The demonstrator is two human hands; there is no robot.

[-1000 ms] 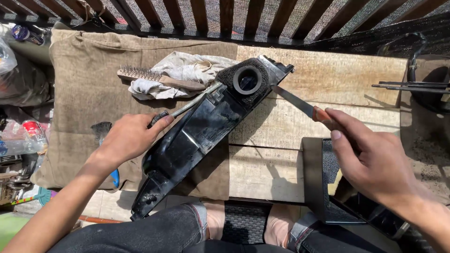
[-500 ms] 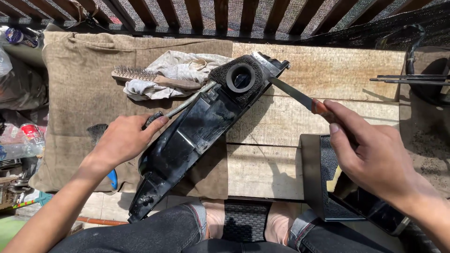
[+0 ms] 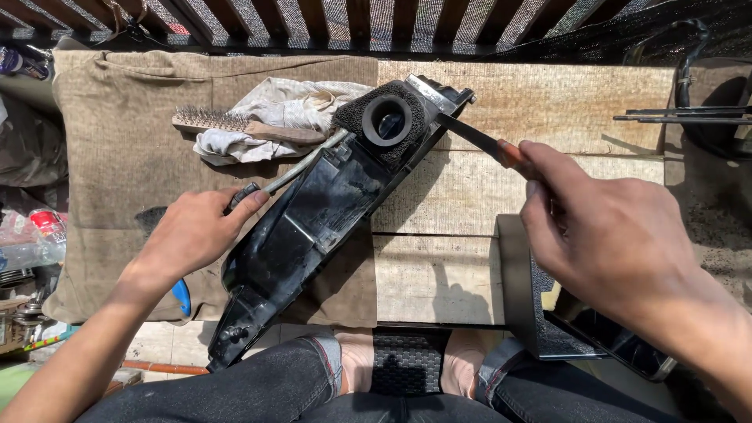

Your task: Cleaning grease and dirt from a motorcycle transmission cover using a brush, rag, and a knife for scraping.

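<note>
The long black plastic housing (image 3: 313, 227) lies diagonally on the tabletop (image 3: 548, 102), its far end up-right, the left hand (image 3: 196, 231) gripping its left edge while the right hand (image 3: 611, 235), nearer that end, holds a screwdriver (image 3: 482, 145) against it.

we see a glossy black plastic housing (image 3: 313, 227) with a matte black foam ring (image 3: 388, 121) at its upper end. under it lies a dull brown burlap cloth (image 3: 117, 141) over pale tan wooden planks (image 3: 564, 102). the crumpled rag (image 3: 282, 106) is off-white with brownish stains. the wire brush (image 3: 235, 125) shows grey bristles and a brown wooden handle. the tool's handle (image 3: 513, 155) is orange-red, its blade dark.
</note>
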